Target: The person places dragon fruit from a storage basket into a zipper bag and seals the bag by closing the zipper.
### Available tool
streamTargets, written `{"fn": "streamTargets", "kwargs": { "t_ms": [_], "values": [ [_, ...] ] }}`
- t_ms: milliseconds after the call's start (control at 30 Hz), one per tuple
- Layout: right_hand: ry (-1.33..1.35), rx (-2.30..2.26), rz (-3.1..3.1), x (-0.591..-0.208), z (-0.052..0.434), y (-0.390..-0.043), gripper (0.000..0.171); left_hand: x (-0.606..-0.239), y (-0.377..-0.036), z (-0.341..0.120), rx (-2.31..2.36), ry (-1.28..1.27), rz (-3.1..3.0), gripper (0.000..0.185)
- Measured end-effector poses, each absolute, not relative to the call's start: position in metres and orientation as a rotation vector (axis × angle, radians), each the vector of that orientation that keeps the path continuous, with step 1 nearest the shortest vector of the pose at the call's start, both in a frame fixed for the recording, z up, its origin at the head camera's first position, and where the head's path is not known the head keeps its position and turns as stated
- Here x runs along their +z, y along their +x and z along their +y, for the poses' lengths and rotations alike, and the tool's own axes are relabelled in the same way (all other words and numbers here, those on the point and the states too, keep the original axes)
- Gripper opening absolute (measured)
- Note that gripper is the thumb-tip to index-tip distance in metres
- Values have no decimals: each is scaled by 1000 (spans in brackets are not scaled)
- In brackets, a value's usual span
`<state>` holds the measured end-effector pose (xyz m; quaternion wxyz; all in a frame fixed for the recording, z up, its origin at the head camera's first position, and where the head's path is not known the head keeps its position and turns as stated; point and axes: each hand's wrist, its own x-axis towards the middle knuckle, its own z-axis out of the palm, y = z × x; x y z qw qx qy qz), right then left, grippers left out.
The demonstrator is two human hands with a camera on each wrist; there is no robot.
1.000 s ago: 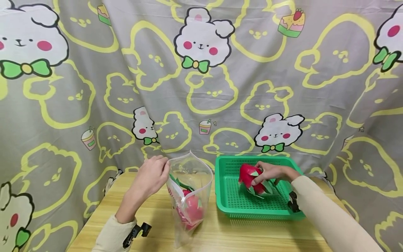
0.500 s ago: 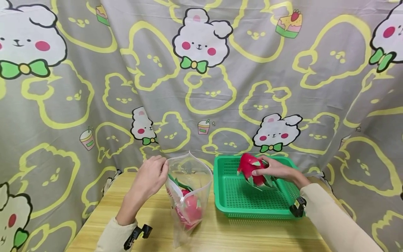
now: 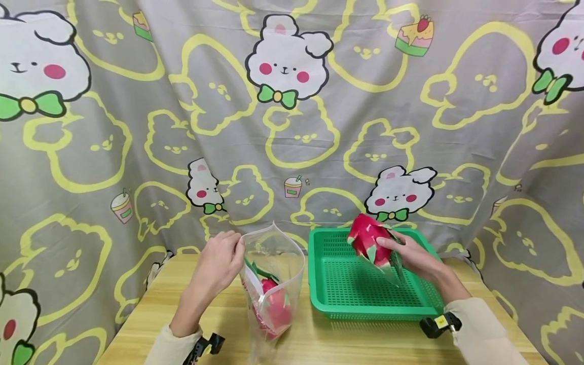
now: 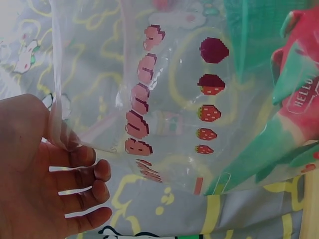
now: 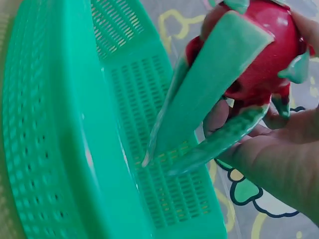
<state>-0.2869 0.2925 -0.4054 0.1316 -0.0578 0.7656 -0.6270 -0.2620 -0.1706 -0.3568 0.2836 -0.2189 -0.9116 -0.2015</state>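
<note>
Bunny-print grey curtain backs a pale wooden table (image 3: 328, 339). Above the green perforated plastic basket (image 3: 337, 299), the right hand (image 3: 412, 256) grips a red dragon fruit with green scales (image 3: 367, 238). The left hand (image 3: 221, 258) pinches the clear strawberry-printed zip bag (image 3: 274, 274), holding a second dragon fruit (image 3: 276, 306); only the left wrist view shows the print, and there the second fruit is cropped.

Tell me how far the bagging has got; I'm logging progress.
Done: one dragon fruit already sits inside the clear bag. In hand: the left hand pinches the bag's rim open while the right hand holds a second dragon fruit above the green basket. Left: getting that fruit into the bag.
</note>
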Motion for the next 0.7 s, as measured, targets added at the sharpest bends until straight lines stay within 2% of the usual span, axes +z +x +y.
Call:
{"fn": "streamTargets", "kwargs": {
  "t_ms": [167, 267, 433, 500, 600, 700],
  "values": [
    [-147, -1969, 2169, -404, 289, -278, 86, -357, -260, -169, -569, -576, -2430, 41],
    [-38, -2082, 2097, -405, 287, -272, 81, -359, -258, -167, -597, -554, -2430, 40],
    [88, -2442, 1772, -410, 286, -259, 48, -363, -256, -162, -621, -536, -2401, 38],
    [24, -2591, 1568, -414, 287, -254, 37, -364, -256, -160, -620, -549, -2377, 37],
    [-131, -2719, 1265, -420, 290, -249, 32, -365, -257, -160, -628, -559, -2355, 38],
    [-337, -2690, 1078, -424, 293, -245, 38, -367, -257, -161, -647, -545, -2356, 38]
  ]
}}
